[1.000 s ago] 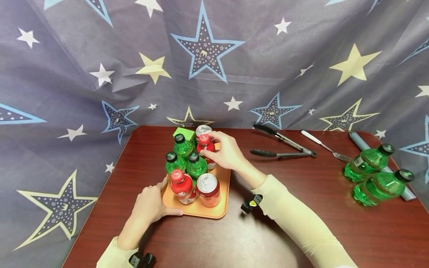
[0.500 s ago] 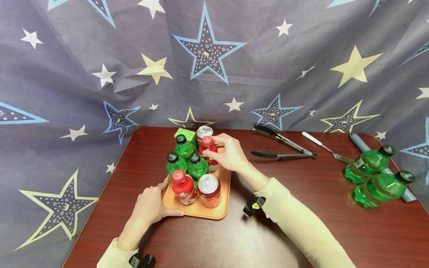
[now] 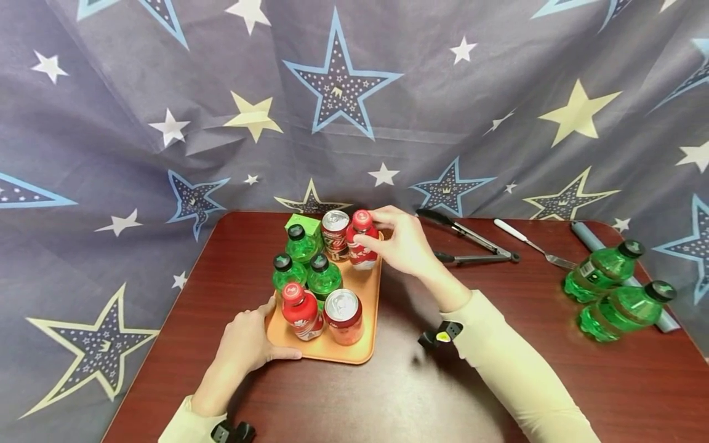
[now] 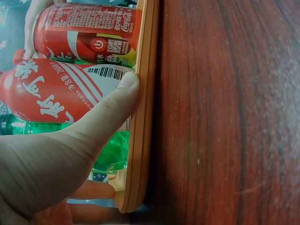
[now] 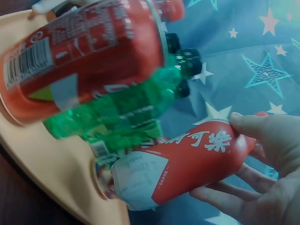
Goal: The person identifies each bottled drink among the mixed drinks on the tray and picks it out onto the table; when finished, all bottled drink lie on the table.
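Observation:
My right hand (image 3: 407, 241) grips a red cola bottle (image 3: 362, 249) by its upper part, at the back right of an orange tray (image 3: 368, 307). In the right wrist view the thumb and fingers stand on opposite sides of that bottle (image 5: 197, 159). My left hand (image 3: 246, 338) holds the tray's front left corner, its thumb (image 4: 110, 101) along the front rim and its fingers at the left side. Beside that thumb stand another red cola bottle (image 3: 301, 317) and a red can (image 3: 344, 320). Several green bottles (image 3: 325, 280) fill the tray's left and middle.
A dark soda can (image 3: 335, 237) and a green box (image 3: 307, 226) stand at the tray's back. Black-tipped tongs (image 3: 476, 240), a white-handled fork (image 3: 512, 231) and a grey tube (image 3: 588, 237) lie to the right. Two green bottles (image 3: 600, 271) lie near the table's right edge.
My right hand has moved the red cola bottle rightward and slightly back, uncovering the dark can's front. My left hand has stayed at the tray's corner.

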`<state>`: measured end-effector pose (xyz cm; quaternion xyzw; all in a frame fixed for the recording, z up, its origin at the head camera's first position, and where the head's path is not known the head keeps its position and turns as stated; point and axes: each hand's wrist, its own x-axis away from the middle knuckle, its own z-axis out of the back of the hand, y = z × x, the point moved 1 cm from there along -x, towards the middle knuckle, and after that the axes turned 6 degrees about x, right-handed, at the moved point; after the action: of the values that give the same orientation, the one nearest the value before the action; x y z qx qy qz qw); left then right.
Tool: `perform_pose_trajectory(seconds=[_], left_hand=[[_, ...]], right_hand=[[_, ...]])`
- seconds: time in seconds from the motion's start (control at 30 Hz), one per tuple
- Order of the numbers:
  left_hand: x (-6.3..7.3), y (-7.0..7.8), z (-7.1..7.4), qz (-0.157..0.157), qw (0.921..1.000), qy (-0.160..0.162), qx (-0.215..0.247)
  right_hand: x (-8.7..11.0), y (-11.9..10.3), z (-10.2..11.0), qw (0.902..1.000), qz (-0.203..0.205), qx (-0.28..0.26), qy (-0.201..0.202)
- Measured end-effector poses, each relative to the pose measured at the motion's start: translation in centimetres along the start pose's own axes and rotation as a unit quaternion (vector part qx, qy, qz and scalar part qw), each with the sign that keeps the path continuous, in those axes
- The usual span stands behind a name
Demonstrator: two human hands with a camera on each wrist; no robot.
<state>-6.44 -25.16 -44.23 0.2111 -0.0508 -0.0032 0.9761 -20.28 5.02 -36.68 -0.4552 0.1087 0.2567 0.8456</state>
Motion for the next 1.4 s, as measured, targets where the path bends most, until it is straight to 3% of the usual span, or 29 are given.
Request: perform_pose_trajectory(seconds=[0.27, 0.63, 1.1, 1.4], left_hand=[[0.0, -0.2, -0.2, 0.005, 1.0000, 0.001, 0.001], [0.1, -0.2, -0.3, 0.009, 0.9999, -0.003, -0.005], [0.2, -0.1, -0.2, 0.004, 1.0000, -0.002, -0.009], [0.3, 0.0, -0.2, -0.005, 0.9998, -0.001, -0.019]], right_hand=[[0.8, -0.2, 4.4, 0.9987, 0.005, 0.040, 0.030], [2.0, 1.5, 10.6, 0.9911, -0.006, 0.103, 0.085], [5.0, 4.0, 17.0, 0.9779, -0.084, 0.125, 0.145], [7.3, 5.8, 19.3, 0.9565, -0.146, 0.191, 0.165]])
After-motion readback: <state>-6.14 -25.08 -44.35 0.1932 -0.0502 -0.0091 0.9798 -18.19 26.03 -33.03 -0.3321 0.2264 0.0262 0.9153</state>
